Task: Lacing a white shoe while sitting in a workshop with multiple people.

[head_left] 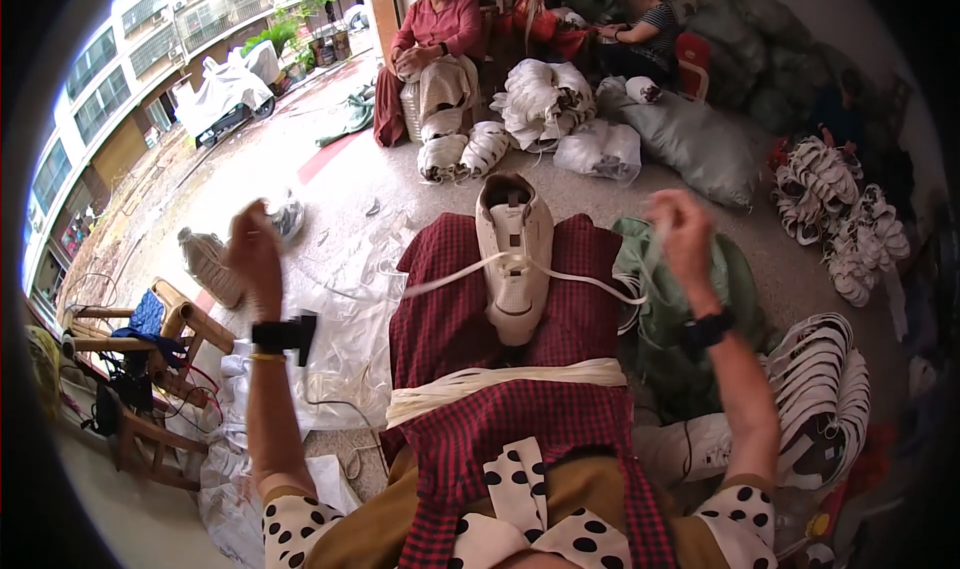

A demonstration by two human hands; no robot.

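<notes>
A white lace-up shoe (pixel 516 299) rests on my lap over a red-and-black checked apron (pixel 440 269), its toe pointing toward me. A flat white shoelace (pixel 455 281) runs out from both sides of its eyelets. Raised at the left, my left hand (pixel 255 254) is closed, with one end of the lace leading faintly toward it. My right hand (pixel 684 237), raised at the right, pinches the other end, which dips and then rises to the fingers. Both hands are slightly blurred and apart from the shoe. A bundle of white laces (pixel 505 384) lies across my lap.
Shoes (pixel 210 264) and clear plastic sheeting (pixel 345 339) lie on the left floor, near a bamboo stool (pixel 165 369). A green sack (pixel 680 309) and stacked shoe parts (pixel 820 399) are at the right. Ahead, a seated person (pixel 435 39) is beside bundled white pieces (pixel 545 104).
</notes>
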